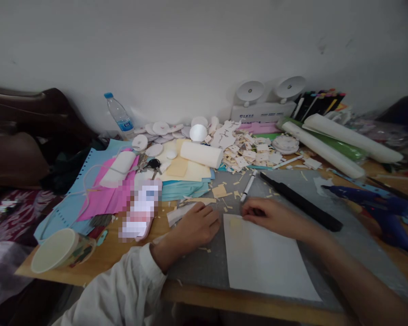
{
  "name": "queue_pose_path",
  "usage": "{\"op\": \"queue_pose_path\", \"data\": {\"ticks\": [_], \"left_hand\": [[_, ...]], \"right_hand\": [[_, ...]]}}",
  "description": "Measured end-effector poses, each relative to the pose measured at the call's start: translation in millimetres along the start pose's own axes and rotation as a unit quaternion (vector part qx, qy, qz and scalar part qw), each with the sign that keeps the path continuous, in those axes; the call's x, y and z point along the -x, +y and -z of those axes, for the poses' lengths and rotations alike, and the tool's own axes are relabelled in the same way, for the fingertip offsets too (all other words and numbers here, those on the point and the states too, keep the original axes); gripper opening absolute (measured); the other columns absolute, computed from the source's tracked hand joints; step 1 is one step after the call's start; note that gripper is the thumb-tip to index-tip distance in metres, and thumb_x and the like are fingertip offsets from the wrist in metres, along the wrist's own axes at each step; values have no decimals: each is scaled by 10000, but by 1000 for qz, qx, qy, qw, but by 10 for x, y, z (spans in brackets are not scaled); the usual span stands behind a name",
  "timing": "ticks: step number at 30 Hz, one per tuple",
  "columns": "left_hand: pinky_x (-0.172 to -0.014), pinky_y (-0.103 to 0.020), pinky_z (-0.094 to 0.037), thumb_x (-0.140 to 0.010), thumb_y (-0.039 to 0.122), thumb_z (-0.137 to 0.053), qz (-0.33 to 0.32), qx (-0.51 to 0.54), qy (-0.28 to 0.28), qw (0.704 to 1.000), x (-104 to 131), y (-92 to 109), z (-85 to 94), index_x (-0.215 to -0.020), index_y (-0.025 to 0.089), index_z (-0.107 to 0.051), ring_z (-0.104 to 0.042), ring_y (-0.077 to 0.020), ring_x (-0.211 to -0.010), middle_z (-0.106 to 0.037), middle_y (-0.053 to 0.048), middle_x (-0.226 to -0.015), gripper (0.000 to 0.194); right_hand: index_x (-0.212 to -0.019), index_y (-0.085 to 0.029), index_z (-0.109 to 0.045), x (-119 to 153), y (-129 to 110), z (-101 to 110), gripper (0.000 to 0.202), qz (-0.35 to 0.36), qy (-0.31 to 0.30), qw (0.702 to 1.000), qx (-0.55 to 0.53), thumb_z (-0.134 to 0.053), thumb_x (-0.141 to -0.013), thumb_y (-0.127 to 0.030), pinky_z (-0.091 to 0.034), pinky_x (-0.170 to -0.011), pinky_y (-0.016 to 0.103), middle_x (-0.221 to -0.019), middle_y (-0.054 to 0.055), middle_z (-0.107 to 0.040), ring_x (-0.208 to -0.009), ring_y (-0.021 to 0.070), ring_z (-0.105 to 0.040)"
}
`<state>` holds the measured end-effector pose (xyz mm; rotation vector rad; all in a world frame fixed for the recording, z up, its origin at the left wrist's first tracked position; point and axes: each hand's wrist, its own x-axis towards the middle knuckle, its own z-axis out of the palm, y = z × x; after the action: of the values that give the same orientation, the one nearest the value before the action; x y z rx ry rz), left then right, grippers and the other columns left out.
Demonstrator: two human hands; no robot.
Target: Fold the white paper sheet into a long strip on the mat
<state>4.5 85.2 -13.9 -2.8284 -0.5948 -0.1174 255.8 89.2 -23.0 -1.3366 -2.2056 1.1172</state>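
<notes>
My left hand [199, 226] rests palm down on the grey cutting mat [197, 265], fingers curled, beside a small white paper piece [181, 213]. What lies under its fingers is hidden. My right hand [258, 210] has its fingers pressed together at the top edge of a white paper sheet [268, 267]; anything it grips is too small to make out. Near the sheet's upper left corner is a pale yellow square [235, 223]. A white pen [249, 185] lies just beyond my right hand. Small cream scraps [219, 191] are scattered on the mat.
A black tool [302, 201] and a blue glue gun [377, 206] lie to the right. On the left are a phone [144, 208], a paper cup [63, 251] and coloured papers [105, 194]. Behind are a bottle [119, 115], white discs and a pile of cut pieces [248, 151].
</notes>
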Motion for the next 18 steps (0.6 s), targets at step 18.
{"op": "queue_pose_path", "data": {"ticks": [18], "left_hand": [[-750,-362,-367,-931,163,-443,18,-16,6,1000,10,5,-6,-916,117,-575,-514,-207,-798,-589,-85,-864,141]], "right_hand": [[-806,-211,-617,0,-8,11,151,1,1,1000,14,-518,-851,-315,-403,-571,255,-713,-9,-592,-639,140,-527]]}}
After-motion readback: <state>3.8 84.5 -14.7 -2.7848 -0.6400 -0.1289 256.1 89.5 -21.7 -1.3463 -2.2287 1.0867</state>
